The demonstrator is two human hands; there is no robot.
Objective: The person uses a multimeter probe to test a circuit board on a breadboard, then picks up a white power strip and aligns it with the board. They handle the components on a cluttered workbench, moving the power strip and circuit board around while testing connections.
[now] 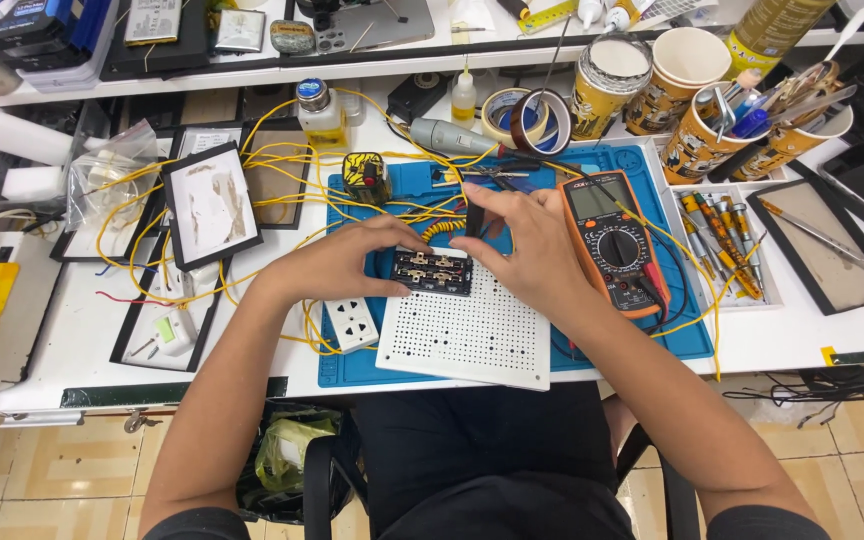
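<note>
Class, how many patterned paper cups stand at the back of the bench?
4, in a row at back right: one foil-covered, one empty, two holding tools. Others may be hidden.

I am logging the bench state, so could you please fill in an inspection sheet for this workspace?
Surface: white bench with a blue rubber work mat and a white perforated board on it.
Job's things: black rectangular socket module with metal contacts, resting on the board's far edge.
Clutter: orange digital multimeter, white socket faceplate, tape rolls, printed paper cups of tools, black-framed panels.
Grippers: left hand and right hand both grip the module.
Cables: tangled yellow wires across bench and mat.
Surroundings: tiled floor, black chair, rear shelf.
</note>
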